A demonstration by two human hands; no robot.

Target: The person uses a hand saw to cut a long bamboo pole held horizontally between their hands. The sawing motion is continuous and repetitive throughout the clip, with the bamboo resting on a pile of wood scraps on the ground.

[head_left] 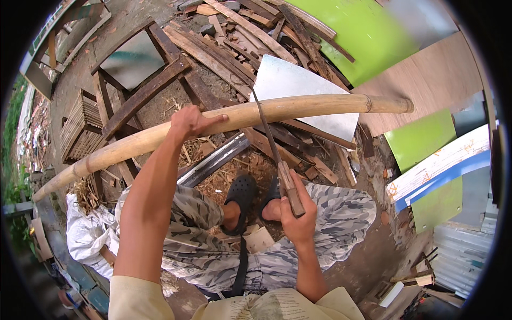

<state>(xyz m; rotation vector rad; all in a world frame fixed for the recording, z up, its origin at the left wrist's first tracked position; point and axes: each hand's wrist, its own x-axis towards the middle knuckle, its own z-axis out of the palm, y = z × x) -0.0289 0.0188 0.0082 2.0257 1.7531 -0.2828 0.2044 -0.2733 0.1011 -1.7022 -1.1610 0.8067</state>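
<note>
A long, pale bamboo pole point(298, 106) runs across in front of me, from the lower left to the upper right. My left hand point(193, 121) is wrapped over it left of the middle, thumb stretched along the pole. In my right hand point(298, 216) is the wooden handle of a long, narrow, dark blade point(272, 143), closed in my fingers. Its far part lies across the pole, to the right of my left hand, with the tip beyond the far side. Seen nearly edge-on, the blade could be a saw or a machete; I cannot tell which.
Under the pole stands a dark wooden frame point(146, 96). Scrap planks point(234, 58) are heaped beyond it, beside a white board point(298, 88). Green sheets point(421, 140) and a plywood sheet point(426, 80) lie at right. A white sack point(88, 232) sits near my left leg.
</note>
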